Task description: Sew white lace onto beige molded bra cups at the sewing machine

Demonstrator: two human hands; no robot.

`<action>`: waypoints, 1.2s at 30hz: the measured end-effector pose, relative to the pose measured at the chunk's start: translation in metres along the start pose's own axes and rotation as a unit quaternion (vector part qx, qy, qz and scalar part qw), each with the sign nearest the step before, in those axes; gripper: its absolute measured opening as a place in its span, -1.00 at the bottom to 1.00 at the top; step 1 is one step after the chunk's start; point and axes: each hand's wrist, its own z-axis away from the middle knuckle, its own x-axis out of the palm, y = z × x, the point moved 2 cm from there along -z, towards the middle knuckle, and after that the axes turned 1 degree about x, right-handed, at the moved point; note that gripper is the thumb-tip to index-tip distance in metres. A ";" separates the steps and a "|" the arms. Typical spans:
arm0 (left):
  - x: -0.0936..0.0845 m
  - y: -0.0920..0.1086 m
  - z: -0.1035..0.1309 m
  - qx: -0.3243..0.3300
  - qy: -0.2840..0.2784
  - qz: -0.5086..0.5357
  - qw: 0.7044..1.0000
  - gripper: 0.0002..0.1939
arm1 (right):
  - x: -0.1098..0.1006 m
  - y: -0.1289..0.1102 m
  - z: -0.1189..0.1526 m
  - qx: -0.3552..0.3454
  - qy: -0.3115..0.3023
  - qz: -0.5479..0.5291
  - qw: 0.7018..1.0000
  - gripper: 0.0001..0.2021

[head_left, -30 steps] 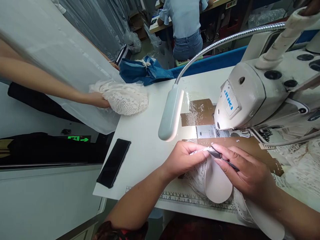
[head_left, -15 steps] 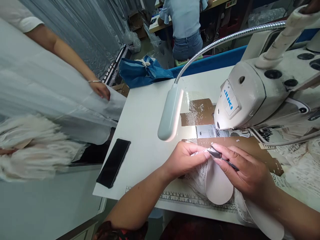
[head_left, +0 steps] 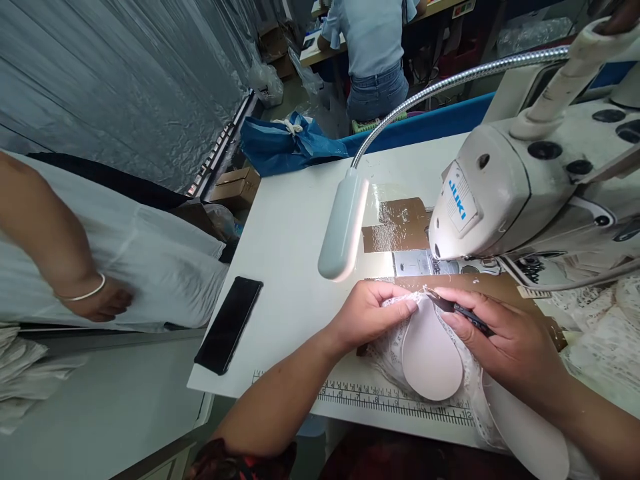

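My left hand (head_left: 377, 310) pinches the edge of a white lace bra (head_left: 433, 360) between thumb and fingers. One smooth padded cup hangs below the pinch, and a second cup (head_left: 525, 417) droops over the table's front edge. My right hand (head_left: 500, 333) is closed around small black thread snips (head_left: 463, 313). Their tips lie at the lace edge, just right of my left thumb. Whether the blades touch a thread is too small to make out.
Behind my hands stands a white sewing machine (head_left: 485, 193), with a lamp (head_left: 343, 227) on a bendable neck. A black phone (head_left: 229, 325) lies at left on the table (head_left: 280, 240). White lace pieces (head_left: 607, 333) are heaped at right. One person (head_left: 125, 260) stands left; another (head_left: 375, 53) sits beyond.
The snips have shifted slightly right and their tips now sit at the lace edge. The cup has turned a little. The person at left has moved toward the frame's left side.
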 end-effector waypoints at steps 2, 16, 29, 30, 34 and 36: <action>-0.001 -0.001 0.000 0.012 0.007 0.004 1.000 -0.80 | 0.000 0.002 0.002 0.015 -0.029 -0.014 0.999 -0.76; 0.003 -0.001 -0.001 0.023 -0.032 0.004 0.999 -0.77 | 0.008 0.002 0.001 0.089 -0.070 -0.072 0.991 -0.76; -0.013 0.004 -0.003 -0.029 -0.147 0.200 0.968 -0.59 | 0.016 0.002 -0.003 0.177 -0.233 -0.112 0.950 -0.77; -0.017 0.006 -0.002 -0.031 -0.152 0.209 0.966 -0.60 | 0.015 0.002 -0.003 0.179 -0.228 -0.101 0.952 -0.78; -0.024 0.010 -0.002 -0.007 -0.150 0.218 0.964 -0.67 | 0.016 0.007 -0.003 0.172 -0.227 -0.082 0.955 -0.76; -0.024 0.010 -0.002 0.007 -0.130 0.200 0.971 -0.69 | 0.015 0.012 -0.002 0.170 -0.223 -0.089 0.956 -0.74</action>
